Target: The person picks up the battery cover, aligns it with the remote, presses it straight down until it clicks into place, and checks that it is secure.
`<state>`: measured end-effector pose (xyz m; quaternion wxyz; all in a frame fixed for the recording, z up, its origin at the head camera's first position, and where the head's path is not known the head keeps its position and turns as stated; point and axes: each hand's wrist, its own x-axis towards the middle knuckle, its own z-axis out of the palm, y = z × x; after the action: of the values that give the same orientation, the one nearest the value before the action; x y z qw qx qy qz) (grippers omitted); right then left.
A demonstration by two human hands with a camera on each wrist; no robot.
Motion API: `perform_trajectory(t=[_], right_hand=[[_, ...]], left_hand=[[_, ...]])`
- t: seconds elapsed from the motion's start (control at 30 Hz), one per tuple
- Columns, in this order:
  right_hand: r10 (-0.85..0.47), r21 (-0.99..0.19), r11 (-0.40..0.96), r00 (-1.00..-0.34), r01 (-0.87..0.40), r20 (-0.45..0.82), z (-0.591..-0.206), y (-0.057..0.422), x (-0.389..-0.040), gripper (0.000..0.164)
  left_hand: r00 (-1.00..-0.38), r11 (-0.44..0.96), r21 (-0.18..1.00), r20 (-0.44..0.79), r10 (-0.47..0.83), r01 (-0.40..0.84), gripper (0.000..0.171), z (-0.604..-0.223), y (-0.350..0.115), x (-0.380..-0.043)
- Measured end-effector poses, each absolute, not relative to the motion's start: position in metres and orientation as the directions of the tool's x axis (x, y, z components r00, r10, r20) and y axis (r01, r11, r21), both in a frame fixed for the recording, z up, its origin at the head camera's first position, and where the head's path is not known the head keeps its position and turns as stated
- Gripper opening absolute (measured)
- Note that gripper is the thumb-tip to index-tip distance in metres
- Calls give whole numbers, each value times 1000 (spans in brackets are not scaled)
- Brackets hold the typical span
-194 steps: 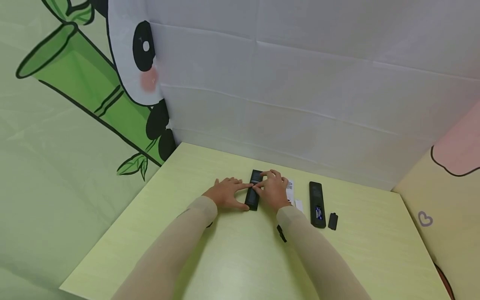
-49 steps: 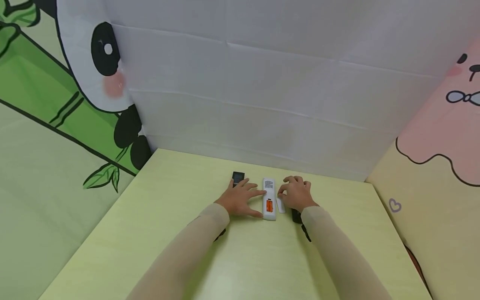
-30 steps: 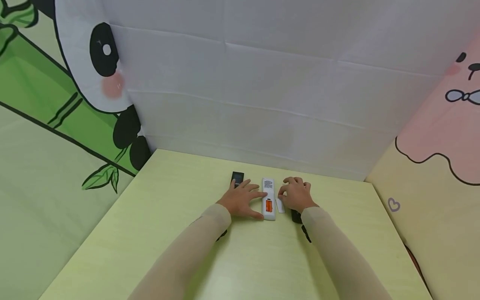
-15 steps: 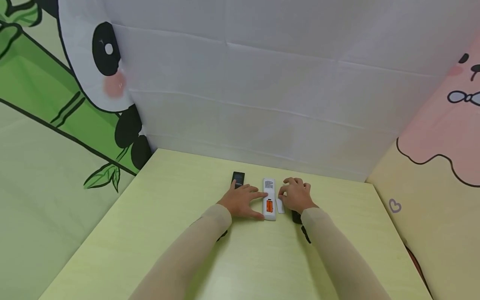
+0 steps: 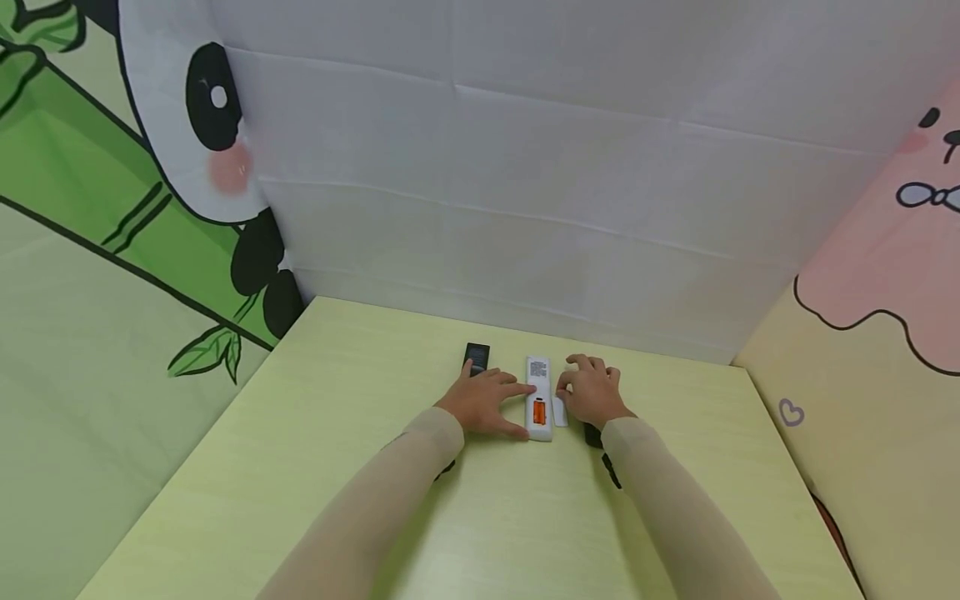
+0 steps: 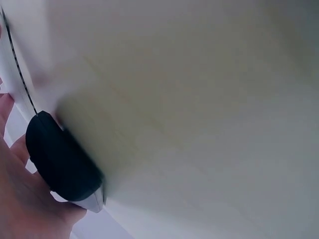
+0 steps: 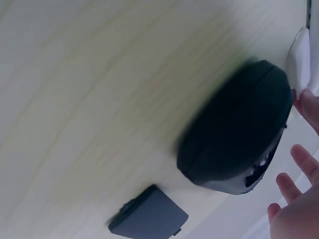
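In the head view a white remote control (image 5: 537, 371) lies back up, its battery compartment uncovered with an orange battery (image 5: 539, 412) inside. My left hand (image 5: 483, 402) is spread beside it, index finger and thumb reaching its left side. Just right of the remote, my right hand (image 5: 592, 393) pinches the small white battery cover (image 5: 560, 412) between thumb and finger, its lower end on or near the table. The right wrist view shows the fingertips at the white cover (image 7: 300, 59); its other fingers are held off to the side.
Partly under my left hand lies a black remote (image 5: 476, 357). Another dark remote (image 5: 593, 434) is mostly hidden beneath my right hand, its rounded end (image 7: 234, 129) close in the right wrist view. A loose black battery cover (image 7: 149, 216) lies nearby. A wall rises behind the table (image 5: 525, 517).
Several seconds ago both hands were at the left black remote; they have since moved right to the white remote, and the right hand has taken its cover. Over the last second almost nothing moves.
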<state>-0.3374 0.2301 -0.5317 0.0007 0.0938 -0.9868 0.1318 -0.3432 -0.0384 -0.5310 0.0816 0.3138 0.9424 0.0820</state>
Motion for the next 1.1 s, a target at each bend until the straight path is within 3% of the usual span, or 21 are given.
perform_trajectory(t=[1.1], right_hand=[[-170, -337, 922, -981, -193, 95, -527, 238, -336, 15]], left_hand=[[-784, 785, 213, -110, 611, 582, 93, -530, -37, -346]])
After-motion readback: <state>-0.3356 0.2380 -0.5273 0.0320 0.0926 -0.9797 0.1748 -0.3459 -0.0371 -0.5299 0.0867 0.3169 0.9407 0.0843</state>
